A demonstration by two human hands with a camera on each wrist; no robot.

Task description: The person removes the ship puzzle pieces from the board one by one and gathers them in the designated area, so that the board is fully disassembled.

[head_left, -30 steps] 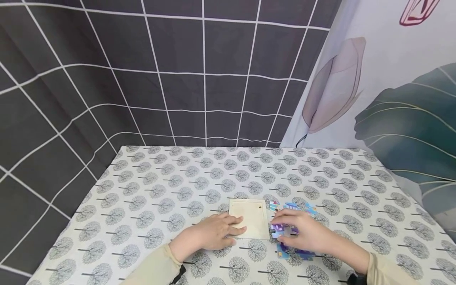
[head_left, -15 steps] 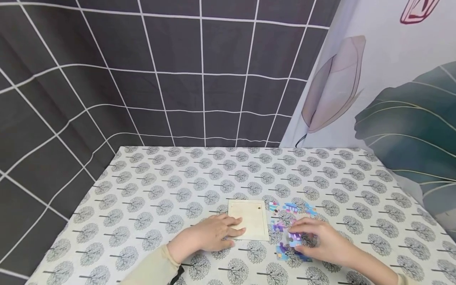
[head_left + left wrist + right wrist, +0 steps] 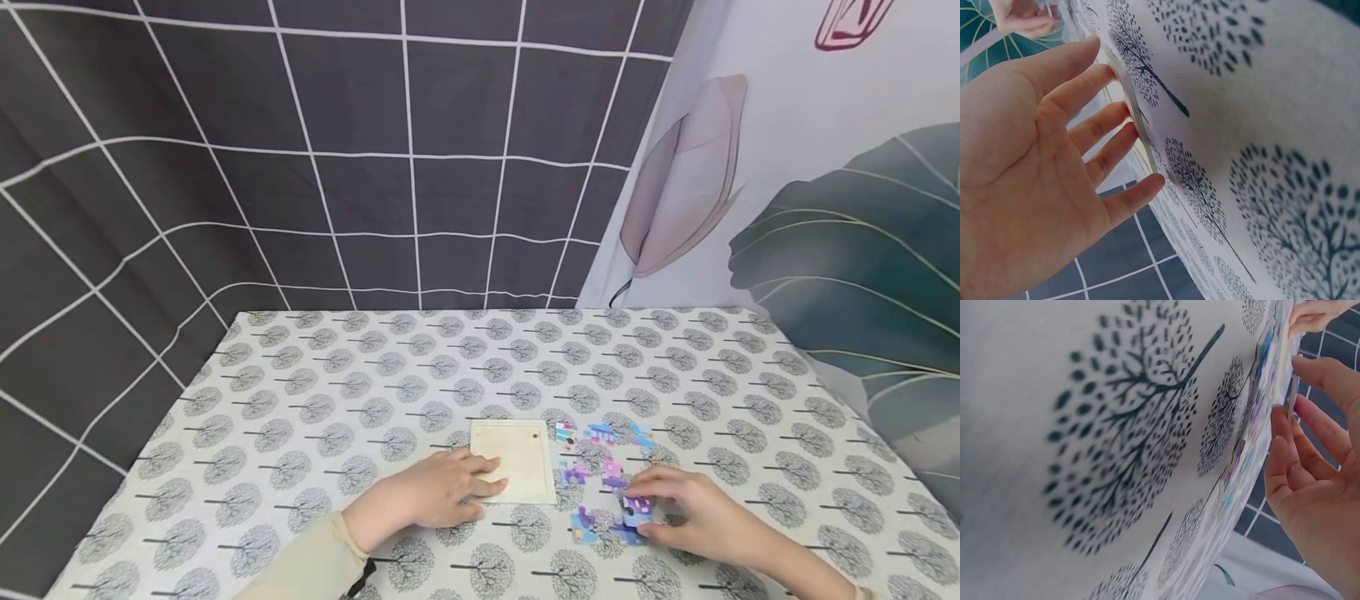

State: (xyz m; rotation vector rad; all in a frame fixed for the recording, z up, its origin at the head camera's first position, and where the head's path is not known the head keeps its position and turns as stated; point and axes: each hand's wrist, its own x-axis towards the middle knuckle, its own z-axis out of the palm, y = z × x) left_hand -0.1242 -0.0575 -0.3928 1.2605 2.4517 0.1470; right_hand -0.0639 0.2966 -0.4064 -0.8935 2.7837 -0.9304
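Observation:
My left hand (image 3: 446,490) rests at the left side of a square, pale wooden puzzle tray (image 3: 517,458), its fingers spread over the edge. In the left wrist view those fingers reach the tray's rim with the palm facing the camera. To the right, my right hand (image 3: 693,512) pinches a purple and light blue jigsaw piece (image 3: 637,510) between thumb and fingers. The right wrist view shows that piece (image 3: 1293,400) edge-on, raised off the cloth. Loose jigsaw pieces lie between tray and hand, among them a blue striped one (image 3: 602,433) and a purple one (image 3: 573,472).
A blue and purple piece (image 3: 583,527) lies at the near side of the group, and a light blue one (image 3: 641,435) at its far right. A tree-print cloth (image 3: 360,358) covers the table. Behind it hangs a dark curtain with a white grid (image 3: 360,192).
My right hand has picked up a jigsaw piece from beside the tray and carried it rightward over the other pieces. My left hand stays on the tray.

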